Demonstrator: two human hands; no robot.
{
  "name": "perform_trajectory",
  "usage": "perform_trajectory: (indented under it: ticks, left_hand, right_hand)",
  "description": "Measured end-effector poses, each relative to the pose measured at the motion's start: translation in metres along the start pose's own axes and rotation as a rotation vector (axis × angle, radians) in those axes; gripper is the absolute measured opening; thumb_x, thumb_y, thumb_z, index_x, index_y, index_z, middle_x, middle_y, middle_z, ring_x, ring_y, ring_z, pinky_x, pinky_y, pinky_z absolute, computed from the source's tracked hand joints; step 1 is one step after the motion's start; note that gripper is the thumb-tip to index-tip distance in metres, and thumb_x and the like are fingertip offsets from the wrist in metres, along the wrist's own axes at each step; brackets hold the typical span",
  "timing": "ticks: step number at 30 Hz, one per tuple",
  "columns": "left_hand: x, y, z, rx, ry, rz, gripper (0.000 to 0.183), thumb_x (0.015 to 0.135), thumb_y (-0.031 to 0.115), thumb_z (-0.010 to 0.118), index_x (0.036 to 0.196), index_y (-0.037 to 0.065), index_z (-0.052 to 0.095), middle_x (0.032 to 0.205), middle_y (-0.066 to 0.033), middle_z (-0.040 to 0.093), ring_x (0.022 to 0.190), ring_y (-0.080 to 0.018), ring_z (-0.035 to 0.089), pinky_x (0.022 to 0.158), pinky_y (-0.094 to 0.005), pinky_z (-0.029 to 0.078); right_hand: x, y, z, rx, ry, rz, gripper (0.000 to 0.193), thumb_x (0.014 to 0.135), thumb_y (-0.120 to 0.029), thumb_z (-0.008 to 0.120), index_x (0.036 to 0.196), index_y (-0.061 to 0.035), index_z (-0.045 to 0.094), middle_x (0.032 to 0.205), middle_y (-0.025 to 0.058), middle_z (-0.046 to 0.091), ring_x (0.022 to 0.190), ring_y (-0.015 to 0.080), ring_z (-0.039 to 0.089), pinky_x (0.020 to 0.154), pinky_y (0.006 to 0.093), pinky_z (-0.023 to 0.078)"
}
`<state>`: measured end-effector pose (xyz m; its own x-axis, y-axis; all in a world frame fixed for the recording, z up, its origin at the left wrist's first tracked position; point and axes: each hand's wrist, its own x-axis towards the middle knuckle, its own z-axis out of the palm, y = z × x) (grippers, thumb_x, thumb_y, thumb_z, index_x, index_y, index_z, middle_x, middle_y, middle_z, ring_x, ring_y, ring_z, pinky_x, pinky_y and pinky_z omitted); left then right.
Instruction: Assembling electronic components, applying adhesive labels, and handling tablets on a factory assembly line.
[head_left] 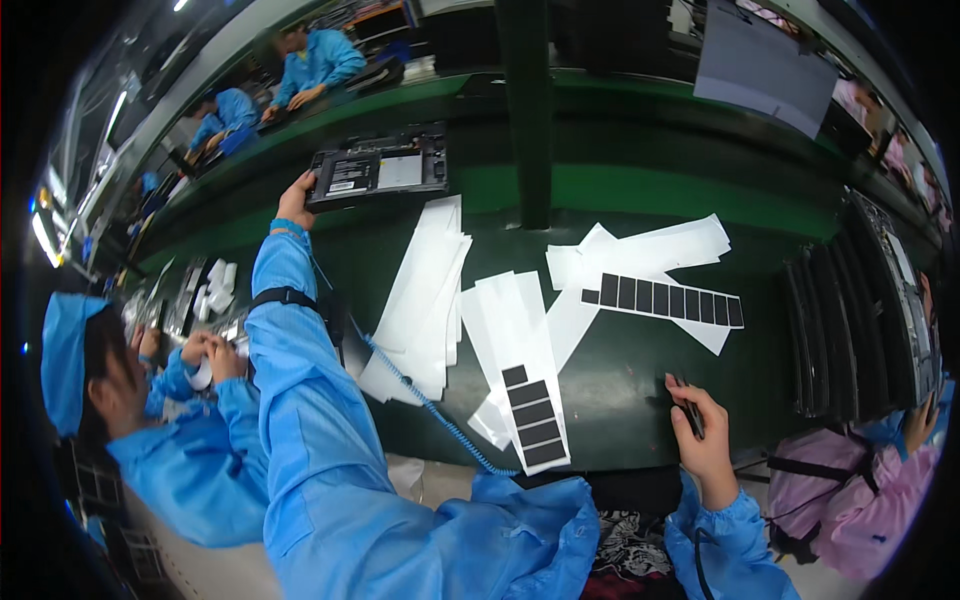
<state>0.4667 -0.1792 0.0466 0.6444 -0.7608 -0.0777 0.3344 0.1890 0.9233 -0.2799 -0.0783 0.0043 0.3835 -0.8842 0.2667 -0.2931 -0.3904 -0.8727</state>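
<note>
Out at the far side of the desk (640,375), a dark device (345,172) is gripped by the left hand (296,200), its left edge pinched by the fingers and its opened inside, with a pale rectangle, turned into view; whether any weight is taken by the ledge beneath cannot be told. Over to the right, a slim dark tool (693,412) is held by the right hand (702,430), its fingers closed around it just above the near part of the desk. Between the two, white strips (425,310) are spread in three loose fans, and on the middle and right ones, strips with black patches (675,299) are laid uppermost. The left fan is crossed at its lower end by a blue coiled cord (430,406), and a blue band (288,227) is worn on the left wrist. At the right end, dark panels (835,320) are stood on edge in a close row. On the left, small parts are being handled by a co-worker (180,470) in blue; more people (322,65) are seen beyond.
</note>
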Motion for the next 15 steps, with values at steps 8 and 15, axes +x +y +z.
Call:
perform_trajectory:
  ticks: [8, 15]
  left_hand:
    - [0.114, -0.063, -0.047, 0.650, 0.266, 0.330, 0.064, 0.090, 0.041, 0.061, 0.131, -0.007, 0.048, 0.120, -0.0188, 0.062, 0.106, -0.0314, 0.061, 0.096, -0.0404, 0.047]
    - [0.119, 0.030, -0.079, 1.375, 0.500, 0.485, 0.044, 0.079, 0.030, 0.065, 0.112, 0.001, 0.063, 0.112, -0.0259, 0.064, 0.100, -0.0382, 0.063, 0.088, -0.0427, 0.051]
  right_hand:
    - [0.006, -0.002, -0.007, 0.064, -0.007, 0.108, 0.019, 0.090, 0.002, 0.053, 0.107, 0.0025, 0.061, 0.114, 0.0190, 0.066, 0.109, 0.0292, 0.063, 0.095, 0.0347, 0.046]
    - [-0.004, 0.004, -0.007, 0.146, 0.028, 0.004, 0.017, 0.091, 0.000, 0.052, 0.105, 0.0021, 0.063, 0.109, 0.0167, 0.067, 0.103, 0.0260, 0.065, 0.092, 0.0329, 0.047]
